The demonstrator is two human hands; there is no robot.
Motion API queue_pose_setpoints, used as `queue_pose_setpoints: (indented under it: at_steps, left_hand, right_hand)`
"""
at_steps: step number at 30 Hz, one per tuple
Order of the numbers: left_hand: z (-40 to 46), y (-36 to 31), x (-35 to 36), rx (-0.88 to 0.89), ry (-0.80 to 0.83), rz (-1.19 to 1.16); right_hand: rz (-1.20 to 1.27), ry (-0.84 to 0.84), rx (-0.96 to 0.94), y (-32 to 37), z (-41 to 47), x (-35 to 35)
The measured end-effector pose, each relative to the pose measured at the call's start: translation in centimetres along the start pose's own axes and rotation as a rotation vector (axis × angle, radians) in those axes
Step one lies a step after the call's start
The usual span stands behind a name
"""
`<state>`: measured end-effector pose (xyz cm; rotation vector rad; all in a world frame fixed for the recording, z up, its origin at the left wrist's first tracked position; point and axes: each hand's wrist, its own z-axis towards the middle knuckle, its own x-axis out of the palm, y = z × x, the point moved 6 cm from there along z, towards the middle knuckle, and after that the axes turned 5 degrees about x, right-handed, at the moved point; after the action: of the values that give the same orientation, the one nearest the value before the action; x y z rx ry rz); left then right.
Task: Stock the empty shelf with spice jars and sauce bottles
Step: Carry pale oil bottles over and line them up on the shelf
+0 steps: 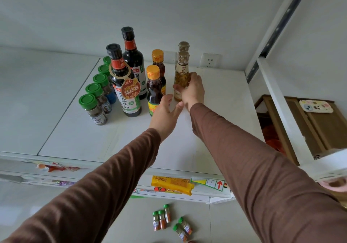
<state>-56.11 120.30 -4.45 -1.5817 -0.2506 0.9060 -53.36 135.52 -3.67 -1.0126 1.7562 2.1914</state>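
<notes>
On the white shelf (216, 100) my right hand (193, 90) wraps around the lower part of a golden oil bottle (181, 74) that stands upright, with a second like bottle (183, 46) right behind it. My left hand (166, 114) hovers open just left of it, fingers spread, beside an orange-capped sauce bottle (154, 90). Another orange-capped bottle (158, 60) stands behind that one. Two tall dark soy sauce bottles (123, 81) (132, 59) stand further left. A row of several green-capped spice jars (93, 109) lines the left side.
Several small green-capped spice jars (169, 220) lie and stand on the floor below. A wall socket (210, 60) sits behind the shelf. The shelf's white upright post (277, 96) rises at right, with a brown wooden cabinet (319, 126) beyond. Yellow packets (172, 184) sit on the lower shelf.
</notes>
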Motion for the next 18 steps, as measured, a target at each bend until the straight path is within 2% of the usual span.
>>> queue_pose_setpoints:
  at_steps: [5, 11, 18]
  left_hand:
    - [-0.5, 0.4, -0.3, -0.017, 0.023, -0.008]
    - [-2.0, 1.7, -1.4, -0.048, 0.072, 0.028]
    - [-7.1, 1.6, -3.2, -0.003, 0.114, 0.335]
  right_hand:
    - [0.004, 0.078, 0.042, -1.5, -1.0, -0.6]
    - [-0.225, 0.184, 0.015, -4.0, -5.3, -3.1]
    - [-0.405, 0.329, -0.117, -3.0, -13.2, -5.5]
